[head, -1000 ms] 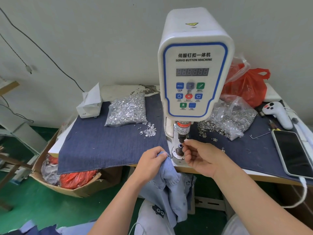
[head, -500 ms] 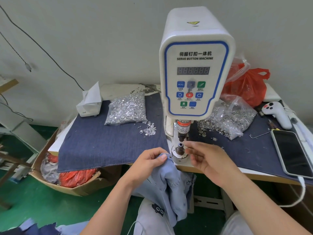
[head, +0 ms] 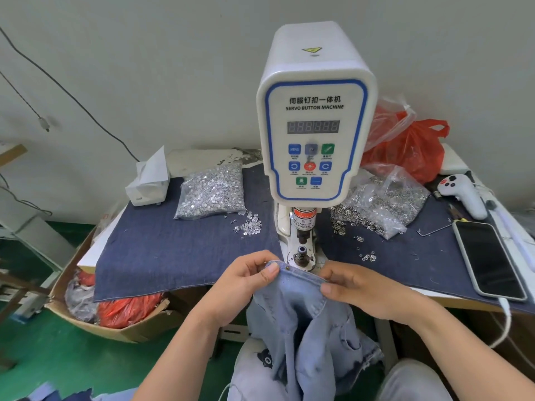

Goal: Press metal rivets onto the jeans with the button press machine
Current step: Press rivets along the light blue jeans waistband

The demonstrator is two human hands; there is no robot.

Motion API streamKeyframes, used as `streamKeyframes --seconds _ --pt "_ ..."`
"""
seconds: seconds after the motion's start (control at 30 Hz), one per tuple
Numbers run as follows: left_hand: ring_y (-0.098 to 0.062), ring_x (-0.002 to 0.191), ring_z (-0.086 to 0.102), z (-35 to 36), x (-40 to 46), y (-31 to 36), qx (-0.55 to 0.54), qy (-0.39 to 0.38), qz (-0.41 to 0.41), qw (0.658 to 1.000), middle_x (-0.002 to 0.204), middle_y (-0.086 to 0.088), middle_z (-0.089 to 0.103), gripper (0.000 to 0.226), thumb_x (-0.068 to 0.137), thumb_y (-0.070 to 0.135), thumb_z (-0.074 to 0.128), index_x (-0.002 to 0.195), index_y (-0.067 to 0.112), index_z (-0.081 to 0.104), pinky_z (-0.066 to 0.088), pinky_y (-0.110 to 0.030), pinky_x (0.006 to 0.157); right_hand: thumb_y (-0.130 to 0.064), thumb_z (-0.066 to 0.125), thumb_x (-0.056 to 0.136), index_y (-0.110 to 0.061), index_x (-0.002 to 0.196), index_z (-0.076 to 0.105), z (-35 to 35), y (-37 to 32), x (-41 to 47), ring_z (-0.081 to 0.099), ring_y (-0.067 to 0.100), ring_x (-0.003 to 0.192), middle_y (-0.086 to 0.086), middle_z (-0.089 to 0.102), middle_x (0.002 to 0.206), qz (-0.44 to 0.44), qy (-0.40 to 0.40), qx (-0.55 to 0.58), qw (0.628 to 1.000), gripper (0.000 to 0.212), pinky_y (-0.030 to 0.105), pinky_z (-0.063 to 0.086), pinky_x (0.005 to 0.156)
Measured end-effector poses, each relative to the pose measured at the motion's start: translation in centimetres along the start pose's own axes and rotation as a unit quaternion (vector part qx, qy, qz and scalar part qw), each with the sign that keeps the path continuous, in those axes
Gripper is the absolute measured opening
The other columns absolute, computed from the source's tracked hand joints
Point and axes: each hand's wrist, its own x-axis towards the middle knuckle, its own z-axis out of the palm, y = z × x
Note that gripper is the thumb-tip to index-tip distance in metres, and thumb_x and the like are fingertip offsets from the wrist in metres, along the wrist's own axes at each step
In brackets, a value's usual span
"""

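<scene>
Head view. The jeans hang soft and limp off the counter edge, at 6 o'clock of the button press machine. The left hand and right hand each pinch the hem, stretching it flat; gripping close beside the rivet spot seems best. A clear bag at 10 o'clock holds silver rivets; another bag at 2 o'clock holds metal rings.

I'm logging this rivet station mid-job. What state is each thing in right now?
Light blue denim jeans: edge stretched between both hands, below the die.
White servo button machine: display unlit, punch raised.
Left hand: pinches jeans.
Right hand: pinches jeans.
Black smartphone: screen dark, cable attached.
</scene>
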Motion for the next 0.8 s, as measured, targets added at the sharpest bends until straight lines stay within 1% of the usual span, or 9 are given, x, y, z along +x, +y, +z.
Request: streamKeyframes --seconds 0.03,0.07,0.13,0.27,0.37,0.47,0.57,0.7,0.8 --pt "-0.017 0.088 0.065 -0.1 -0.1 -0.4 0.020 0.015 -0.017 1.000 0.095 -0.004 0.073 0.027 0.101 0.044 0.065 0.096 0.019 0.075 0.049 -0.032 0.085 -0.031 0.059 0.104 -0.025 0.094 0.063 -0.1 -0.2 0.2 0.050 0.008 0.082 -0.005 0.059 0.087 0.006 0.012 -0.010 1.000 0.012 0.024 0.038 0.075" --pt "-0.015 0.087 0.065 -0.1 -0.1 -0.7 0.044 0.029 -0.037 0.998 0.093 -0.002 0.073 0.027 0.101 0.044 0.064 0.093 0.020 0.075 0.048 -0.032 0.086 -0.028 0.058 0.105 -0.031 0.086 0.062 -0.3 -0.3 0.6 0.047 0.005 0.076 -0.011 0.056 0.081 0.012 0.031 -0.026 0.999 0.020 0.021 0.036 0.070" --pt "-0.011 0.084 0.064 0.0 -0.2 -1.4 0.111 0.047 -0.067 0.990 0.090 0.004 0.075 0.026 0.102 0.044 0.064 0.090 0.024 0.076 0.047 -0.031 0.086 -0.023 0.057 0.105 -0.028 0.078 0.059 -0.3 0.2 1.4 0.042 0.005 0.068 -0.011 0.049 0.072 0.036 0.058 -0.058 0.996 0.028 0.023 0.034 0.064" --pt "0.001 0.083 0.071 0.3 0.1 -2.5 0.258 0.096 -0.067 0.959 0.088 0.015 0.078 0.016 0.103 0.033 0.066 0.090 0.033 0.076 0.050 -0.016 0.080 -0.024 0.056 0.103 -0.025 0.076 0.059 -0.3 0.9 2.4 0.037 0.002 0.059 -0.013 0.046 0.065 0.059 0.066 -0.106 0.990 0.028 0.019 0.031 0.056" --pt "0.004 0.080 0.067 0.0 1.1 -2.3 0.323 0.244 -0.015 0.914 0.083 0.022 0.073 0.018 0.100 0.029 0.065 0.084 0.034 0.071 0.047 -0.011 0.071 -0.024 0.056 0.103 -0.029 0.070 0.059 -0.6 1.0 2.5 0.037 0.003 0.061 -0.016 0.046 0.065 0.066 0.065 -0.100 0.991 0.033 0.017 0.031 0.057" --pt "-0.006 0.087 0.067 -2.3 2.6 -1.9 0.383 0.372 -0.027 0.845 0.088 0.015 0.073 0.009 0.101 0.026 0.064 0.095 0.028 0.070 0.048 -0.024 0.079 -0.021 0.057 0.103 -0.029 0.068 0.058 -0.5 1.2 2.6 0.038 0.004 0.064 -0.014 0.047 0.067 0.069 0.073 -0.077 0.992 0.035 0.019 0.032 0.061" --pt "-0.020 0.103 0.067 -4.4 4.4 -1.9 0.432 0.398 -0.089 0.804 0.111 0.003 0.073 0.019 0.102 0.029 0.065 0.118 0.020 0.068 0.043 -0.031 0.086 -0.021 0.057 0.102 -0.028 0.069 0.058 -0.4 1.3 2.6 0.038 0.007 0.067 -0.010 0.048 0.069 0.073 0.080 -0.069 0.992 0.034 0.026 0.032 0.064" --pt "-0.019 0.095 0.061 -4.5 6.1 -1.9 0.483 0.387 -0.122 0.776 0.115 0.004 0.066 0.021 0.100 0.046 0.067 0.109 0.029 0.074 0.042 -0.034 0.075 -0.023 0.056 0.103 -0.031 0.067 0.058 -0.3 0.9 2.6 0.037 0.007 0.066 -0.010 0.047 0.068 0.081 0.081 -0.071 0.991 0.036 0.025 0.032 0.062" --pt "-0.024 0.100 0.065 -4.2 6.5 -2.1 0.491 0.401 -0.123 0.763 0.117 0.003 0.066 0.020 0.101 0.044 0.066 0.109 0.030 0.076 0.041 -0.034 0.074 -0.021 0.057 0.102 -0.031 0.067 0.060 -0.3 0.6 2.5 0.040 0.003 0.064 -0.016 0.049 0.066 0.082 0.086 -0.068 0.991 0.037 0.020 0.033 0.061"
